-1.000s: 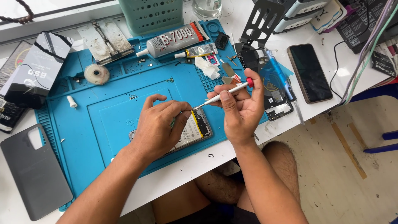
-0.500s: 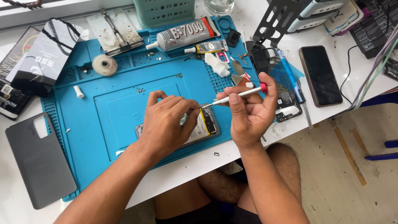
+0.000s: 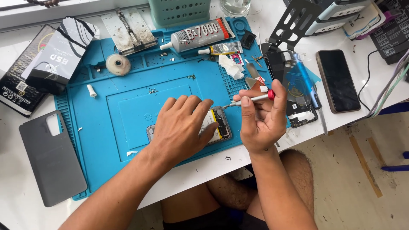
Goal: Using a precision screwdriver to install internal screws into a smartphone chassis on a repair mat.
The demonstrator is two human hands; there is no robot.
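Note:
An opened phone (image 3: 219, 123) lies face down on the blue work mat (image 3: 128, 106), its inner parts and yellow battery showing. My left hand (image 3: 181, 125) rests flat on it and covers most of it. My right hand (image 3: 262, 117) grips a slim silver screwdriver (image 3: 249, 100) with a red cap. The tool lies almost level, its tip pointing left just above the phone's upper right corner.
A grey back cover (image 3: 51, 157) lies at the mat's left edge. Glue tubes (image 3: 196, 36), a tape roll (image 3: 118, 64), a metal clamp (image 3: 128, 30) and boxes (image 3: 55, 53) line the back. A black phone (image 3: 338, 81), another opened phone (image 3: 298, 100) and cables (image 3: 387, 93) sit to the right.
My left hand has flattened and spread over the phone. My right hand has come down and left, bringing the screwdriver tip close to the phone's upper corner.

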